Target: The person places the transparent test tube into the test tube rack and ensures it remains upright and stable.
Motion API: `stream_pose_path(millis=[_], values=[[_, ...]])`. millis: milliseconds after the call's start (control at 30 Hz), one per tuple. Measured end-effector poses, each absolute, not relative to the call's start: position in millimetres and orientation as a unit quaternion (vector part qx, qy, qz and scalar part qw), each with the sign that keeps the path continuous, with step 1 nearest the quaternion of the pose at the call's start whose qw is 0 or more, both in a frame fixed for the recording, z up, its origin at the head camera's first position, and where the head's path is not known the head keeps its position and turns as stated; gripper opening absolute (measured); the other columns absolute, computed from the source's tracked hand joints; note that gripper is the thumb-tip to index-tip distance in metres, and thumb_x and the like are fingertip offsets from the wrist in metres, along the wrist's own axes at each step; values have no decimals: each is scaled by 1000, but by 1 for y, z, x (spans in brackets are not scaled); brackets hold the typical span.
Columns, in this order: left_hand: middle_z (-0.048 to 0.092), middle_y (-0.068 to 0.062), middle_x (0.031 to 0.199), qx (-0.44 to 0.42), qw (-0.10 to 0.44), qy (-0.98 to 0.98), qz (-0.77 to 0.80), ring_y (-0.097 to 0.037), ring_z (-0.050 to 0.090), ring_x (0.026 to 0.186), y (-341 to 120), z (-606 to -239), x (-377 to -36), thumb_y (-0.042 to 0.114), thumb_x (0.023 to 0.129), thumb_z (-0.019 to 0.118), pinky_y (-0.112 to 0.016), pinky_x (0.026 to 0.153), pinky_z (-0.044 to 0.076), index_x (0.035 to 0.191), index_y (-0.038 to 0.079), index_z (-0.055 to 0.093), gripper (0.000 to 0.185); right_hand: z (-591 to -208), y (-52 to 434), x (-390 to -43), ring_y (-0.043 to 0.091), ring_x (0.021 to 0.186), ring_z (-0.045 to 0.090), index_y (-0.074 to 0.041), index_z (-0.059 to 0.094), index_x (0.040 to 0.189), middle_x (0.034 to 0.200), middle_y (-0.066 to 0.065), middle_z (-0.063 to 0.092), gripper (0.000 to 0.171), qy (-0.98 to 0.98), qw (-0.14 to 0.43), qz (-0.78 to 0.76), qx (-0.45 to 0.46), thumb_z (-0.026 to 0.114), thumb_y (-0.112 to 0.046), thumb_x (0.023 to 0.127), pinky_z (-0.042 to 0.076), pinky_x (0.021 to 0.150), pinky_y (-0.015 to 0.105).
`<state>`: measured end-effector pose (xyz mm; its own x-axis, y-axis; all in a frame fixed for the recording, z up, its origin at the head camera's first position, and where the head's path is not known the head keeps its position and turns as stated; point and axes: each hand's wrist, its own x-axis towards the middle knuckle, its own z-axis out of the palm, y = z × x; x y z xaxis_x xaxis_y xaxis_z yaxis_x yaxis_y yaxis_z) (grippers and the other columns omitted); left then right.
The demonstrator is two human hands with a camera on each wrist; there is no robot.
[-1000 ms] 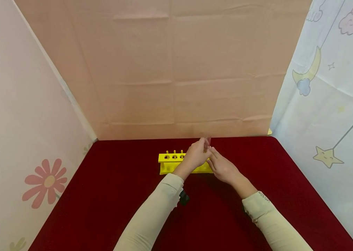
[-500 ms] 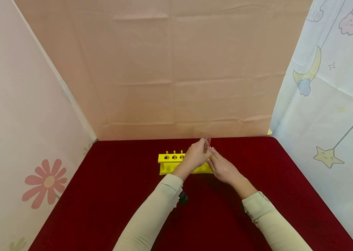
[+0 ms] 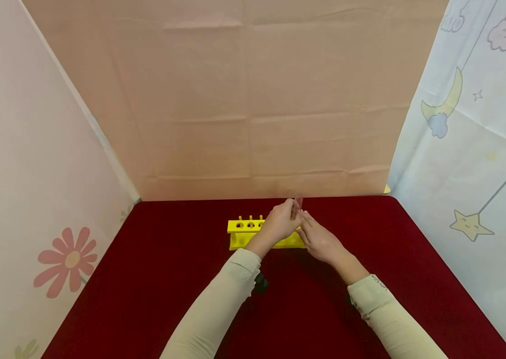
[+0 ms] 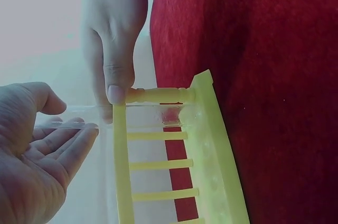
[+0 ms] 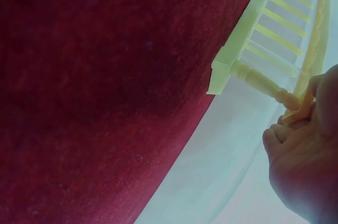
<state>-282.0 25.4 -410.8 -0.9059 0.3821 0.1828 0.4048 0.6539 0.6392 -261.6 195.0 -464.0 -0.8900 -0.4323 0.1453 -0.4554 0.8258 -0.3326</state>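
A yellow test tube rack [image 3: 246, 227] stands near the far edge of the table, with a row of holes in its top bar and upright pegs behind. My left hand [image 3: 280, 221] pinches a clear test tube [image 4: 150, 117] between thumb and fingers. The tube is upright in the hole at the rack's right end, its lower part inside the frame and its top [image 3: 299, 201] above the hand. At that same end my right hand [image 3: 322, 242] grips the top bar, thumb on one side and fingers on the other, as the right wrist view shows. The hands hide the rack's right half in the head view.
Dark red cloth covers the table [image 3: 154, 289]. A tan backdrop [image 3: 244, 99] rises right behind its far edge, and printed white curtains [image 3: 473, 189] stand along both sides. A small dark object [image 3: 261, 283] shows at the left wrist.
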Motion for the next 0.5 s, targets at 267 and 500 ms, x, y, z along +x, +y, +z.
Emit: stream_pose_path(millis=[267,500], values=[[67,-5,122,-215,6,-909,-358,-16,65,104,20,-410,-282,27,99,64,-30,88,55,133,9,55,39,-462,194,-261,40,151,22,7,24,156,163,25,23,58,-957,37,170,234,40,-24,110,27,118,55],[63,-6,138,-225,-5,-908,-354,-22,61,124,11,-409,-280,26,98,66,-38,101,51,139,10,53,46,-465,194,-261,39,152,22,4,23,157,163,23,24,58,-956,38,169,239,41,-23,109,27,118,55]])
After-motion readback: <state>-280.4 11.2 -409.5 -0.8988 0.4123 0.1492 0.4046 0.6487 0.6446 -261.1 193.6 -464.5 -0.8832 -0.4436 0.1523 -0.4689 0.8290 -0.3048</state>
